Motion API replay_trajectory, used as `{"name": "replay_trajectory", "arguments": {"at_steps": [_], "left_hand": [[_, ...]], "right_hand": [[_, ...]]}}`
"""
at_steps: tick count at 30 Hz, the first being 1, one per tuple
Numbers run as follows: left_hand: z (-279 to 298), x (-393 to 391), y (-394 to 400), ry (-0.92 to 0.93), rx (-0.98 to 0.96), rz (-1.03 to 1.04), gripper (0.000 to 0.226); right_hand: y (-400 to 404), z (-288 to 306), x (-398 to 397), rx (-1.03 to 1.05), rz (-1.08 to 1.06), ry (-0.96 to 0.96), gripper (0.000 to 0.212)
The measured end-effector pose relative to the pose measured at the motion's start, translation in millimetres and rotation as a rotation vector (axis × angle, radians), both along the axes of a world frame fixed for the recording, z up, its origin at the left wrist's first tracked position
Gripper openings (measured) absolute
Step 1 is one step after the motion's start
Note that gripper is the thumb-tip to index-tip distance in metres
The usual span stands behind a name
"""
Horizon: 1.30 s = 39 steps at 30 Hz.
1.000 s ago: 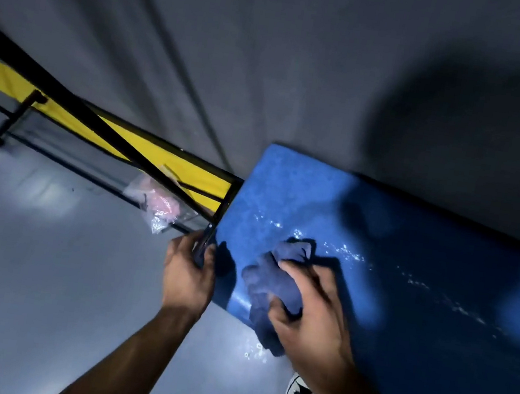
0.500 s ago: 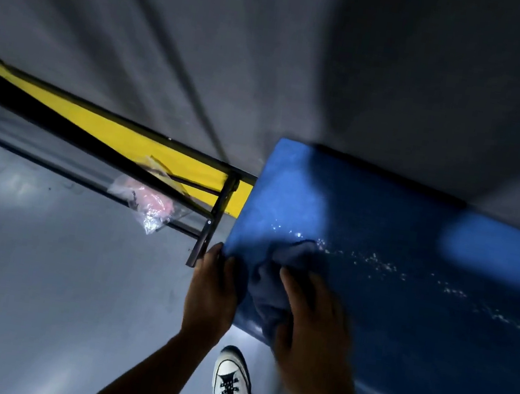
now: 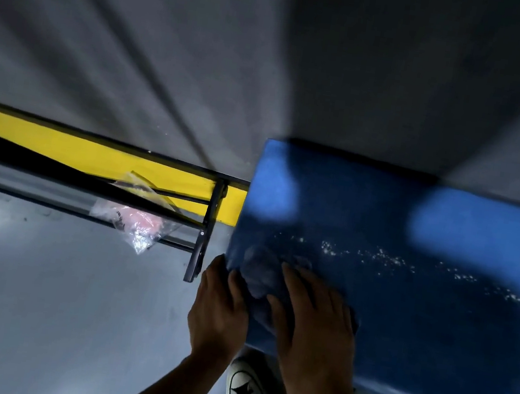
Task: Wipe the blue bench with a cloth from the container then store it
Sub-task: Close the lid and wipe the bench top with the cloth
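Observation:
The blue bench (image 3: 404, 300) fills the right half of the view, with a line of white specks or droplets across its top. A dark blue cloth (image 3: 261, 274) lies bunched at the bench's near left corner. My right hand (image 3: 311, 317) presses flat on the cloth with the thumb hooked around it. Beside it, my left hand (image 3: 219, 308) rests on the left end edge of the bench, fingers curled over the corner and touching the cloth's side. No container can be made out.
A black metal frame (image 3: 203, 232) with a yellow panel (image 3: 91, 153) runs off to the left of the bench. A clear plastic bag (image 3: 138, 220) with something pink inside lies under that frame. Grey floor lies left; my white shoes (image 3: 244, 391) stand below the bench edge.
My left hand let go of the black frame post and moved right onto the bench's end edge. My right hand with the cloth slid toward the near left corner. The camera shifted left.

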<state>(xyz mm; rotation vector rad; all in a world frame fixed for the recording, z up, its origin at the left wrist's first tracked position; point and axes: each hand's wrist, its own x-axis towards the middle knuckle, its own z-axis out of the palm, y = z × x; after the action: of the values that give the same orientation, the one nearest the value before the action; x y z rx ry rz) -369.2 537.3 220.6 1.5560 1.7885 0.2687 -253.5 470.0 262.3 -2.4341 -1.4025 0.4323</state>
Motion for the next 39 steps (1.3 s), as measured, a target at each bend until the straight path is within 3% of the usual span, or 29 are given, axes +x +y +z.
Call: {"name": "replay_trajectory", "arguments": {"at_steps": [3, 8, 15, 22, 28, 34, 39], "left_hand": [[2, 0, 1, -0.084, -0.015, 0.018, 0.034], [-5, -11, 5, -0.224, -0.003, 0.116, 0.045], [-14, -10, 10, -0.194, 0.027, 0.114, 0.038], [-14, -7, 8, -0.122, 0.059, 0.047, 0.039], [-13, -8, 8, -0.128, 0.047, 0.019, 0.044], [-11, -9, 11, -0.143, 0.075, -0.023, 0.052], [-8, -5, 13, -0.165, 0.081, -0.046, 0.044]], "right_hand": [[1, 5, -3, -0.027, -0.015, -0.005, 0.061], [-8, -15, 7, 0.069, 0.44, -0.16, 0.054], [23, -36, 14, -0.071, 0.678, -0.2, 0.059], [103, -38, 41, 0.066, 0.565, -0.22, 0.058], [159, -40, 73, -0.077, 0.366, -0.317, 0.075], [138, -41, 77, -0.093, 0.081, -0.255, 0.069], [66, -30, 64, -0.106, 0.011, -0.185, 0.062]]}}
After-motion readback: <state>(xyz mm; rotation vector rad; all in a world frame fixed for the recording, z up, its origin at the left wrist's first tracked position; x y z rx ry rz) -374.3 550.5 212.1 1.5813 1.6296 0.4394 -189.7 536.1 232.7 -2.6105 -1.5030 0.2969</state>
